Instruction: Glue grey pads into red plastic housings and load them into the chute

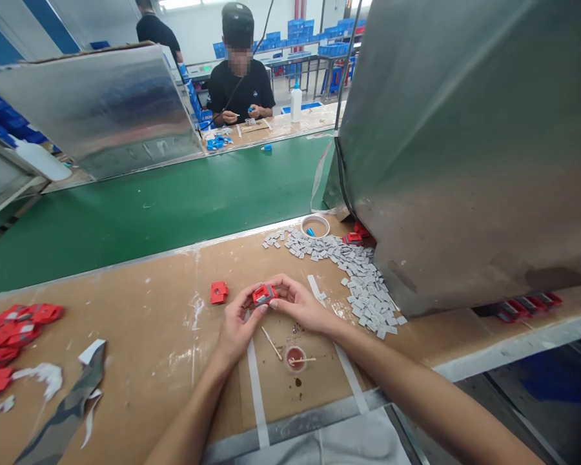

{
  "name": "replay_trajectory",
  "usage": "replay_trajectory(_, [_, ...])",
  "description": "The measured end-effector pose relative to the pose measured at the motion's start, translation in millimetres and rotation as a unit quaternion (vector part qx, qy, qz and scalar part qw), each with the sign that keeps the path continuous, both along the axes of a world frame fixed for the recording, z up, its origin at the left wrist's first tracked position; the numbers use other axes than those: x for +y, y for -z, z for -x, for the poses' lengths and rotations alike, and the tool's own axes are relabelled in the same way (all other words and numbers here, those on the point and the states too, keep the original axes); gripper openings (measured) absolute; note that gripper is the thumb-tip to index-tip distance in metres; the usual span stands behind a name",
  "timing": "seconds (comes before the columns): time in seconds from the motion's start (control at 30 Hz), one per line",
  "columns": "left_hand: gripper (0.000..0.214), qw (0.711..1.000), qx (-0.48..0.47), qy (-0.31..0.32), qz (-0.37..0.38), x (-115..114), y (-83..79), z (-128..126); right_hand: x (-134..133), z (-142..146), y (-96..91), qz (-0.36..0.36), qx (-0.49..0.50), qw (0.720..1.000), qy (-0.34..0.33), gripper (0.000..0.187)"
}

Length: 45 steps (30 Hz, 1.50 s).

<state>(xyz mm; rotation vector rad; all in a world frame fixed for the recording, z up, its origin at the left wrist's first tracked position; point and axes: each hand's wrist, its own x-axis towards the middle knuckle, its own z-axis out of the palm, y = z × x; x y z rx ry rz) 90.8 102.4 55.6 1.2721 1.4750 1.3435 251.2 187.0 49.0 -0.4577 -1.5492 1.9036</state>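
Note:
Both hands grip one small red plastic part (264, 294) with a grey edge, held just above the bench. My left hand (242, 320) pinches its left side, thumb in front. On the other side, the fingers and thumb of my right hand (295, 303) are closed on it too. A second red part (219, 292) lies on the cardboard surface left of my hands. Below them stands a small clear cup (295, 359) of reddish liquid with a stick across it. One cotton swab (272, 343) lies beside the cup.
Many small grey plates (363, 284) are heaped at the right, near a tape roll (315, 226). Red parts (14, 336) pile up at the far left beside a camouflage strip (68, 407). A metal panel (465, 161) blocks the right. Across the green belt (174, 213) sits a co-worker (242, 84).

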Motion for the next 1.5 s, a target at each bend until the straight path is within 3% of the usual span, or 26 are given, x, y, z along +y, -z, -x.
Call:
replay_trajectory(0.07, [0.039, 0.999, 0.035, -0.009, 0.013, 0, 1.5, 0, 0, -3, -1.9, -0.099, -0.058, 0.992, 0.048, 0.026])
replay_trajectory(0.2, [0.033, 0.991, 0.132, -0.031, -0.012, 0, 1.9, 2, 2, -9, -9.3, -0.293, -0.14, 0.942, 0.09, 0.017])
replay_trajectory(0.4, [0.039, 0.994, 0.112, 0.003, -0.011, -1, 8.0, -1, 1, -9, -11.0, -0.389, -0.149, 0.906, 0.077, 0.011])
replay_trajectory(0.53, [0.039, 0.996, 0.087, 0.003, -0.003, -2, 8.7, -4, -3, -6, -7.1, -0.362, -0.157, 0.915, 0.086, 0.011])
replay_trajectory(0.7, [0.03, 0.99, 0.136, 0.012, -0.03, -3, 5.7, -3, -11, -3, 0.0, -0.312, -0.18, 0.925, 0.12, 0.02])
replay_trajectory(0.9, [0.03, 0.99, 0.138, 0.01, -0.021, -1, 2.6, -2, -1, -9, -4.2, -0.27, -0.173, 0.945, 0.066, 0.009])
replay_trajectory(1.23, [0.03, 0.978, 0.202, 0.008, -0.046, -2, -1.6, 5, 5, -16, -7.0, -0.385, -0.238, 0.891, 0.036, 0.007])
replay_trajectory(1.5, [0.03, 0.977, 0.207, 0.014, -0.055, -2, -2.6, 5, 1, -13, -2.4, -0.338, -0.247, 0.908, 0.028, 0.007])
